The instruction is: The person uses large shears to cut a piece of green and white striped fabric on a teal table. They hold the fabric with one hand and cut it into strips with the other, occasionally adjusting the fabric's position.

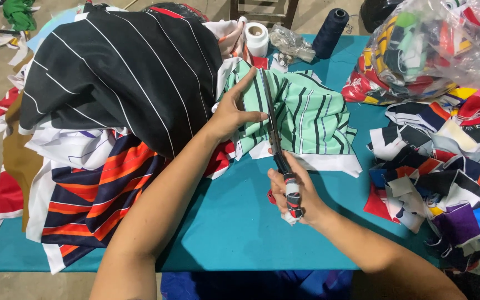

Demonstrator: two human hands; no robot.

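R hand (pixel 294 195) fist-tight on tape-wrapped scissors (pixel 276 141), blades up into green striped fabric (pixel 301 114) pinned flat under L hand (pixel 234 111) fingers; clear scrap bag (pixel 434 44) far upper right.

Bare table (pixel 234 233) between cloth pile (pixel 118 83) and scraps (pixel 445 178)

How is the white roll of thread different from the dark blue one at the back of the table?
The white thread roll is short, wide and pale; the dark blue thread cone is taller, narrower and very dark. The white one stands right beside the pile of fabric, behind the left hand; the blue one stands farther right, nearer the plastic bag of scraps. Both stand upright on the teal table.
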